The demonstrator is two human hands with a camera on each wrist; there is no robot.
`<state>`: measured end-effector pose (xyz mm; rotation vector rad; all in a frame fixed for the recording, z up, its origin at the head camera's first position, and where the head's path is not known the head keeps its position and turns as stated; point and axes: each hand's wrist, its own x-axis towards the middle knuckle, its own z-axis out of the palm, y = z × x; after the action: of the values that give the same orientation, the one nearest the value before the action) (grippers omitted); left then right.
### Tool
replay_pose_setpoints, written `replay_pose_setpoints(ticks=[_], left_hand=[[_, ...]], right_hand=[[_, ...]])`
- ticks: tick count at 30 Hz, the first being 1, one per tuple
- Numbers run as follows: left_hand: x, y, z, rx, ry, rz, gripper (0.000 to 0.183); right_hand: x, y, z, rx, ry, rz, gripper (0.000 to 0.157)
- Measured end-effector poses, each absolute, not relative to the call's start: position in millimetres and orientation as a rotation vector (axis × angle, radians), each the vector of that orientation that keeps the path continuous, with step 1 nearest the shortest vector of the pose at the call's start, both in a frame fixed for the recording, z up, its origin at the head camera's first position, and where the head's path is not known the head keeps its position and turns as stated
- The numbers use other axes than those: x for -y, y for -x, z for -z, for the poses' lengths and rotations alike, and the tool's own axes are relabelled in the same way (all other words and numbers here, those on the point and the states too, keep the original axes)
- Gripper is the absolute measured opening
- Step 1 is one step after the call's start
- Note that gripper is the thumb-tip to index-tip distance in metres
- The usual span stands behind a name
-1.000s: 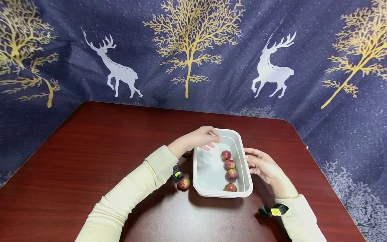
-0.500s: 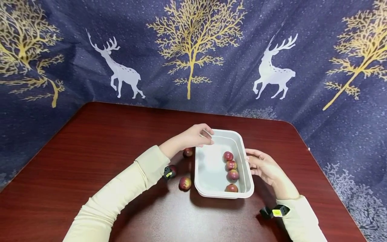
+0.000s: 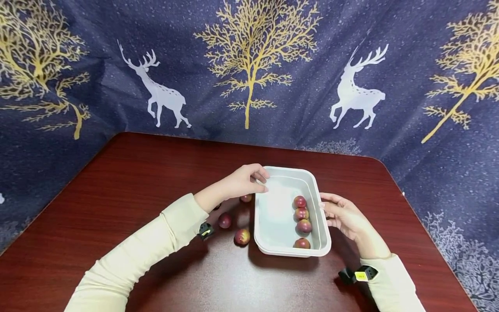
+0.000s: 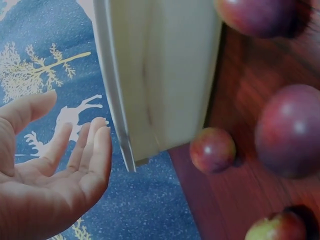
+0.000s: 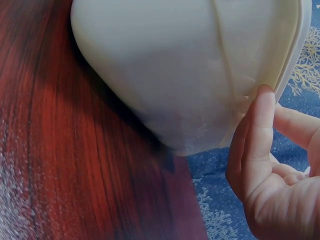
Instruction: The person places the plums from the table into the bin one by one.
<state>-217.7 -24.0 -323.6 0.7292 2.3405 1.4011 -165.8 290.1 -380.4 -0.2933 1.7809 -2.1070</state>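
Observation:
A white plastic tub point(image 3: 274, 250) stands on the table with several red-purple plums point(image 3: 304, 226) lined up along its right side. My left hand point(image 3: 247, 180) is over the tub's far left rim, fingers loosely bent, nothing in them. In the left wrist view its palm shows bare, beside the tub's wall. My right hand point(image 3: 347, 219) holds the tub's right rim. In the right wrist view, fingers point(image 5: 260, 130) press the outer wall just below the lip, the thumb's tip hidden behind them. Left of the tub lie more plums point(image 3: 242, 237), one partly covered by the left wrist.
The dark red wooden table point(image 3: 163, 173) has a shiny patch at its near side. Behind it hangs a blue cloth point(image 3: 218, 112) printed with deer and golden trees. Each wrist carries a small black strap device point(image 3: 362, 274).
My left hand has drawn back leftward from over the inside of the tub to its left rim, uncovering plums on the table. The right hand stays at the right rim.

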Motion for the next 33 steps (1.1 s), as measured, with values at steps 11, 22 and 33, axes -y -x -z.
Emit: replay_pose_setpoints(ticks=[11, 22, 33], left_hand=[[45, 212, 317, -2.404, -0.784, -1.478, 0.031], [56, 193, 334, -2.409, -0.613, -1.537, 0.026], [64, 177, 348, -2.527, -0.661, -1.308, 0.023]], right_hand=[[-289, 166, 382, -1.753, 0.307, 2.119, 0.027], [-290, 167, 380, -1.771, 0.272, 2.116, 0.026], [-291, 166, 381, -1.776, 0.272, 2.117, 0.027]])
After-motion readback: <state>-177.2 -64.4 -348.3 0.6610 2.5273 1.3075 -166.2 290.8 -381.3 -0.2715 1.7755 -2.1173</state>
